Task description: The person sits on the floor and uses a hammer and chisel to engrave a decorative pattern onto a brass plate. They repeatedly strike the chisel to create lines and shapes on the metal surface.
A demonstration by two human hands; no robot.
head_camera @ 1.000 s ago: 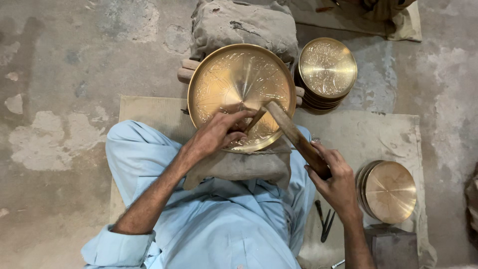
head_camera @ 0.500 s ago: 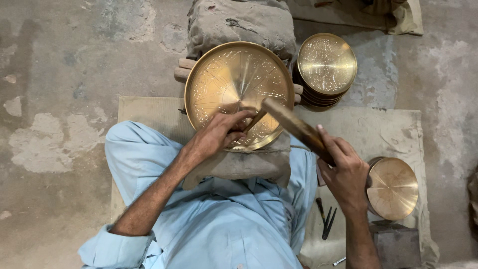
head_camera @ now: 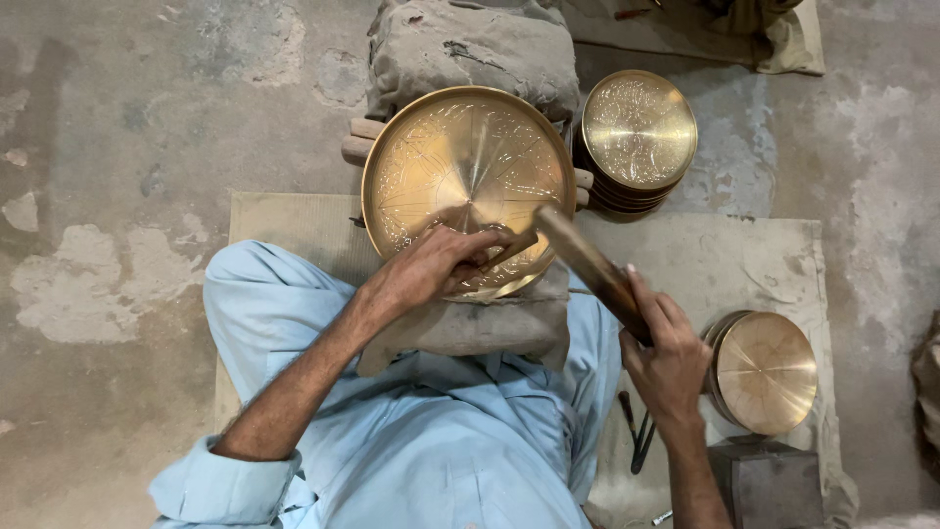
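right hand (head_camera: 669, 360) grips mallet (head_camera: 587, 263), now lower | left hand (head_camera: 431, 266) pinches chisel (head_camera: 501, 253) on brass plate (head_camera: 460, 176)

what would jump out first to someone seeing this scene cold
The large round engraved brass plate in the upper middle, propped on a grey padded cushion, catches the eye first. At its lower edge the left hand holds a thin chisel-like tool, while the right hand grips a wooden mallet angled toward it. More brass plates sit in a stack at upper right and a plainer stack at right.
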